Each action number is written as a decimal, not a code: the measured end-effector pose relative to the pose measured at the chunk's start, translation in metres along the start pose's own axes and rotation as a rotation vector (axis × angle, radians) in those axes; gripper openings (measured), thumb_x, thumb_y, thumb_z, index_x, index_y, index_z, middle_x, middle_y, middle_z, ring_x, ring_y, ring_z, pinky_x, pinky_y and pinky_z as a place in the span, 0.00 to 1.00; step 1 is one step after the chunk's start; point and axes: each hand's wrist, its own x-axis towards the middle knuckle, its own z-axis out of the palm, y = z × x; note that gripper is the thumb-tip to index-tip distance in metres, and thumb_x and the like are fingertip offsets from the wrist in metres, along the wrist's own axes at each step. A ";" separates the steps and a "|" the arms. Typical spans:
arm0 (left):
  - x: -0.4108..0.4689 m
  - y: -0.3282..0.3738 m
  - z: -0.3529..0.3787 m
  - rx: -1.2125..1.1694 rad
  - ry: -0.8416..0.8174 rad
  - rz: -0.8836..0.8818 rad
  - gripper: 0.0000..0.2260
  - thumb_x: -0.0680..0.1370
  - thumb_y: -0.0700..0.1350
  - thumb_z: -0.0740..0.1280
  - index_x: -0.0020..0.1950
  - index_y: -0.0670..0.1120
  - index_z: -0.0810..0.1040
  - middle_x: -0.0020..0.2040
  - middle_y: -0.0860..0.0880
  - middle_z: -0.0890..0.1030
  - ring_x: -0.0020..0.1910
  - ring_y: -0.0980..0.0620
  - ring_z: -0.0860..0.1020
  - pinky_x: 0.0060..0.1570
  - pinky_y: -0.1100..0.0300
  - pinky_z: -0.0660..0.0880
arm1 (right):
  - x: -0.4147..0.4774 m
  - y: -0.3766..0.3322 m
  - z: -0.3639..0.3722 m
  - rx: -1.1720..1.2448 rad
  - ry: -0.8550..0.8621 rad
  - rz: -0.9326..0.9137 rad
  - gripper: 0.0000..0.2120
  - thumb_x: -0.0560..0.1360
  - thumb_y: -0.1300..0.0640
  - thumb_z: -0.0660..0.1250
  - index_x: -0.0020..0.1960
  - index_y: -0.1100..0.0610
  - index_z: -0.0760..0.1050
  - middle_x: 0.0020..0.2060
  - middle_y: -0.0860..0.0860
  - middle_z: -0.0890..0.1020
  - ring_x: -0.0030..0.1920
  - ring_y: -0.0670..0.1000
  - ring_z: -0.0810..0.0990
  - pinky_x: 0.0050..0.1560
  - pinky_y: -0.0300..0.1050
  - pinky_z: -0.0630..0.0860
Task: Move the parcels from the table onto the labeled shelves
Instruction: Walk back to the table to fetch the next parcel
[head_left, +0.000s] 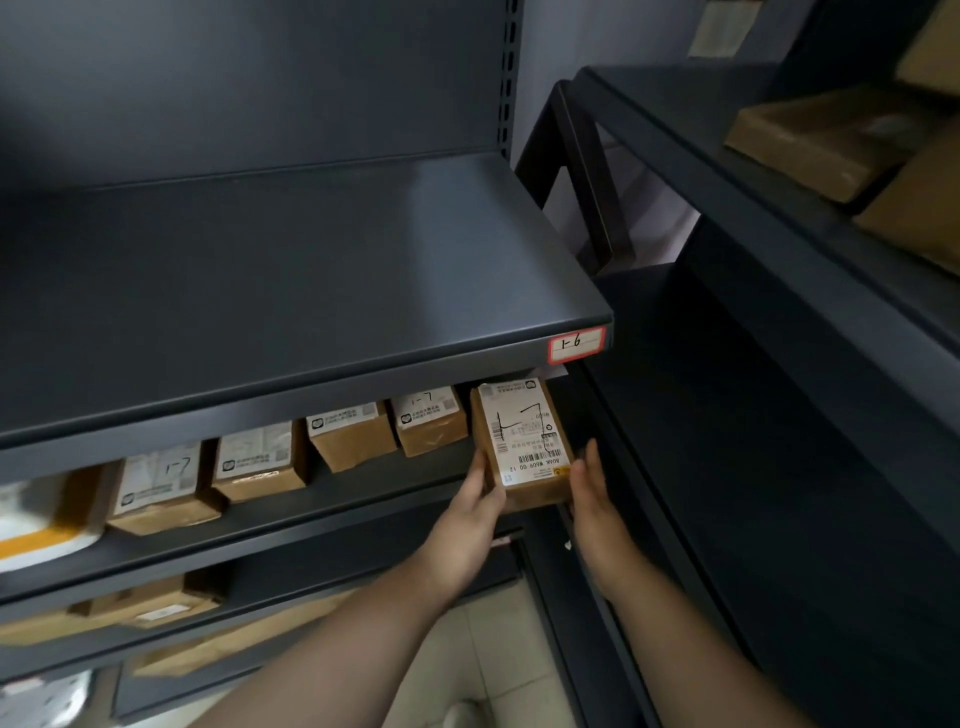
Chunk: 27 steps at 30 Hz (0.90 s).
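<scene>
- Step in hand, as I judge it: seating a small parcel (522, 447) at the right end of the second shelf (291, 519), in line with the row already there.
- Left hand (475, 512) grips the parcel's left edge, fingers curled against the side; right hand (592, 486) is pressed flat to its right side. Parcel is pinched between the two.
- Parcel sits at the shelf's front right corner, partly overhanging the lip; whether its base rests on the shelf I cannot tell.
- To do it well: slide it straight back until it lines up with its neighbour (428, 421), label facing up and legible, and keep it off the right-hand edge where it could tip off.
- Check the marking: the parcel's label carries a hand-drawn "1-7", as do neighbouring boxes. The shelf above (260, 291) bears a red-bordered tag (576, 343) reading "1-6", so the lower level looks the right one.
- Materials: brown cardboard, taped, boxy with slightly soft corners; white printed label with barcode, matte paper.
- Shelving is dark grey sheet metal, smooth, faint sheen, folded front lip; likely lets cardboard slide easily.
- Far left lies a white soft mailer (41, 525) with a yellow band.
</scene>
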 end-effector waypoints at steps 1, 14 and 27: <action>-0.004 0.001 0.000 0.014 0.013 0.009 0.22 0.84 0.46 0.54 0.74 0.59 0.50 0.63 0.61 0.66 0.58 0.65 0.65 0.33 0.85 0.64 | -0.003 0.001 0.000 -0.013 0.002 -0.030 0.27 0.80 0.41 0.47 0.76 0.37 0.40 0.75 0.46 0.60 0.75 0.51 0.58 0.71 0.52 0.56; -0.001 -0.022 0.003 1.116 0.033 0.351 0.25 0.84 0.52 0.47 0.78 0.50 0.43 0.78 0.53 0.39 0.75 0.57 0.36 0.74 0.60 0.38 | -0.018 0.028 0.010 -0.741 -0.053 -0.395 0.30 0.75 0.35 0.38 0.72 0.41 0.31 0.72 0.36 0.29 0.70 0.36 0.27 0.73 0.42 0.35; 0.039 0.013 -0.008 1.435 0.130 0.254 0.28 0.83 0.47 0.51 0.79 0.47 0.41 0.79 0.47 0.39 0.77 0.51 0.39 0.71 0.55 0.33 | 0.037 -0.025 0.004 -1.242 -0.105 -0.472 0.28 0.83 0.53 0.50 0.78 0.55 0.42 0.77 0.49 0.40 0.76 0.48 0.36 0.74 0.44 0.36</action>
